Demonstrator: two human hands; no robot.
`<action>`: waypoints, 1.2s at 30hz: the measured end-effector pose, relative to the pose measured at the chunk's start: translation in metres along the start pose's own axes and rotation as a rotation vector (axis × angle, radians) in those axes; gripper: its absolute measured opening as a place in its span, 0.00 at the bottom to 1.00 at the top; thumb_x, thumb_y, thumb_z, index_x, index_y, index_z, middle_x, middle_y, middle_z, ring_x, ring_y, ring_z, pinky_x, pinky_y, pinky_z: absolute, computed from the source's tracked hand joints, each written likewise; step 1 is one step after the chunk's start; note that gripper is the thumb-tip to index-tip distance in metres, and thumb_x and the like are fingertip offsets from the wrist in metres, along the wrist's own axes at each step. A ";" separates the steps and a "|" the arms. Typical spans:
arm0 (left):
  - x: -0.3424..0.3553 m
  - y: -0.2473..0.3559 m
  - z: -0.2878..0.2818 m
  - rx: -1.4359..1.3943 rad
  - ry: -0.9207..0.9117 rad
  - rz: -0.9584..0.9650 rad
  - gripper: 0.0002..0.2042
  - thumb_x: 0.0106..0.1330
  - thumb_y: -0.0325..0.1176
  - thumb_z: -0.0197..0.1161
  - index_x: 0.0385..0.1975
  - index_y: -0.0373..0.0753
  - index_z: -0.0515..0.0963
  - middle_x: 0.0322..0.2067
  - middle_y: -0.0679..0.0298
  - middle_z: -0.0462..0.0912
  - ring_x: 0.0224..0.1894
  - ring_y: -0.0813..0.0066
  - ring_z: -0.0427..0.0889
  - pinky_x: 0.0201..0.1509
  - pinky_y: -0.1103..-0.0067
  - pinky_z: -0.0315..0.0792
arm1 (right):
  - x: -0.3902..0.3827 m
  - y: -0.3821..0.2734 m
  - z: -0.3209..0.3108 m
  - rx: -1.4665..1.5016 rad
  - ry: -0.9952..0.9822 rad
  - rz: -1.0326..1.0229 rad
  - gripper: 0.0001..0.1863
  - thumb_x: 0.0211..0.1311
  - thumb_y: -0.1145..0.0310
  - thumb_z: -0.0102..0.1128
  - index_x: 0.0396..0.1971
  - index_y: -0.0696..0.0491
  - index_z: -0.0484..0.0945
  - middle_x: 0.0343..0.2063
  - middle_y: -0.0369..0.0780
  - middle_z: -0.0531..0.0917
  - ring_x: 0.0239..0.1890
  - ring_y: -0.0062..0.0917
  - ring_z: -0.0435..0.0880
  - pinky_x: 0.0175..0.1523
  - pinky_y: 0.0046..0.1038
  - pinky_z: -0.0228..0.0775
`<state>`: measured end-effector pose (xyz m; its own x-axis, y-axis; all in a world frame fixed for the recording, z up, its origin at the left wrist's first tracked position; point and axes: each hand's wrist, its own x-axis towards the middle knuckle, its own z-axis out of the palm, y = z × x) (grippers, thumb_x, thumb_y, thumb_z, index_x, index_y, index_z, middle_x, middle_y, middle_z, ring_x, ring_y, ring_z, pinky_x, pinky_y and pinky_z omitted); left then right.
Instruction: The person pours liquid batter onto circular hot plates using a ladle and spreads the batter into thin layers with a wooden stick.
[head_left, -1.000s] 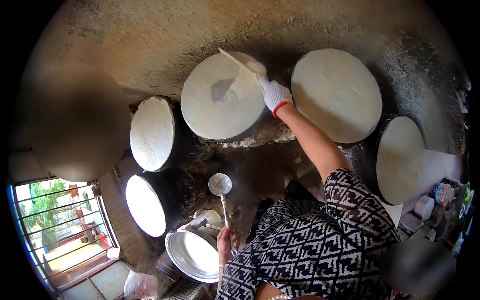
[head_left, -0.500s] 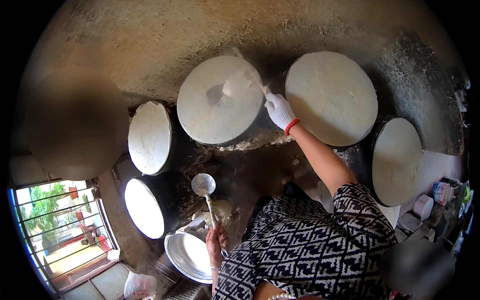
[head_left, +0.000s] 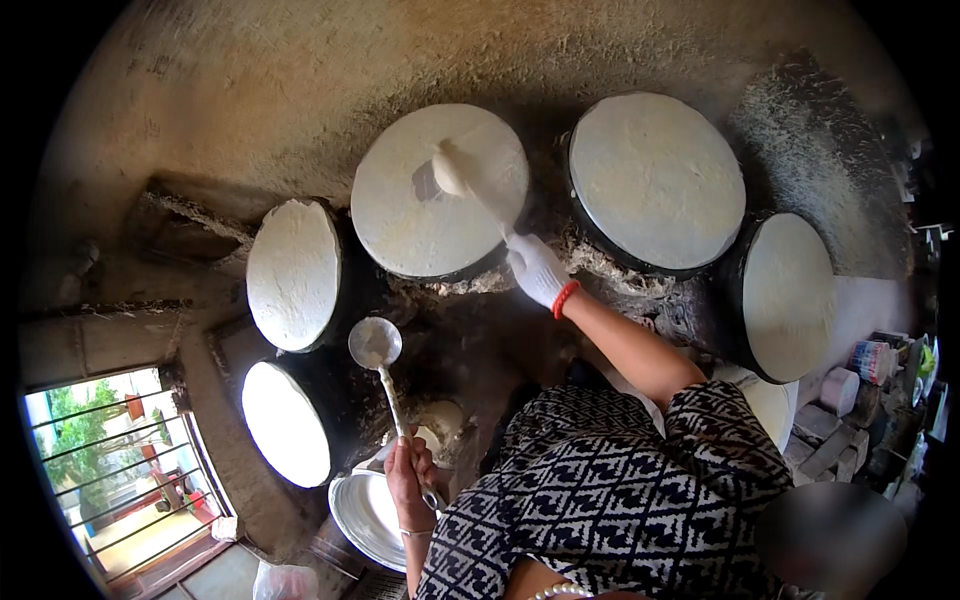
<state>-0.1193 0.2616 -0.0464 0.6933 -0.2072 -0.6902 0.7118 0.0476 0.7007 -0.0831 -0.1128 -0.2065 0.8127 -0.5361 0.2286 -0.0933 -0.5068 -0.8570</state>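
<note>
A white knitted glove covers my right hand [head_left: 537, 272], which is closed round the handle of a spreader [head_left: 450, 172]. The spreader's rounded, batter-white end rests on or just over the round griddle [head_left: 400, 225] at the far middle; motion blurs it. White batter coats that griddle except for a small grey patch beside the spreader's end. Bare and lower down, my left hand [head_left: 408, 475] grips a metal ladle [head_left: 376, 343] by its long handle. The ladle's bowl is raised, with some pale batter in it. Under my left hand stands a wide metal basin [head_left: 366, 515] of white batter.
More white-coated round griddles surround me: one far right [head_left: 657, 180], one right [head_left: 788, 300], two left [head_left: 293, 275] [head_left: 287, 425]. Behind them rises a sooty wall [head_left: 300, 90]. A barred window [head_left: 130, 470] is at lower left; containers [head_left: 838, 390] crowd the right side.
My right hand has drawn nearer to me and left, and the spreader's end shows more distinctly beside the grey patch. My left hand has carried the ladle left and slightly farther out.
</note>
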 end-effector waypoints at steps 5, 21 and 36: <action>0.001 0.025 -0.019 -0.037 -0.074 0.019 0.13 0.74 0.38 0.51 0.48 0.35 0.74 0.24 0.69 0.70 0.16 0.86 0.63 0.14 0.87 0.60 | 0.022 -0.011 -0.002 -0.149 0.131 0.167 0.08 0.62 0.71 0.53 0.39 0.55 0.73 0.32 0.54 0.76 0.36 0.51 0.77 0.41 0.45 0.69; 0.158 0.135 0.049 0.229 -0.329 0.110 0.10 0.71 0.36 0.54 0.40 0.34 0.74 0.26 0.68 0.73 0.18 0.83 0.69 0.16 0.85 0.64 | 0.017 -0.022 0.009 -0.355 -0.064 -0.032 0.11 0.62 0.72 0.53 0.44 0.49 0.73 0.35 0.52 0.76 0.37 0.52 0.76 0.41 0.44 0.71; 0.181 0.143 0.090 -0.838 -0.717 -0.570 0.12 0.76 0.33 0.44 0.45 0.29 0.67 0.25 0.69 0.66 0.20 0.83 0.62 0.17 0.85 0.58 | -0.025 -0.107 0.063 0.068 0.122 0.021 0.09 0.58 0.78 0.54 0.40 0.57 0.77 0.26 0.48 0.76 0.32 0.44 0.77 0.36 0.38 0.69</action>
<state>0.0982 0.1434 -0.0547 0.2313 -0.8781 -0.4189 0.9265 0.3302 -0.1806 -0.0567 -0.0026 -0.1494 0.7344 -0.6265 0.2611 -0.0671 -0.4499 -0.8906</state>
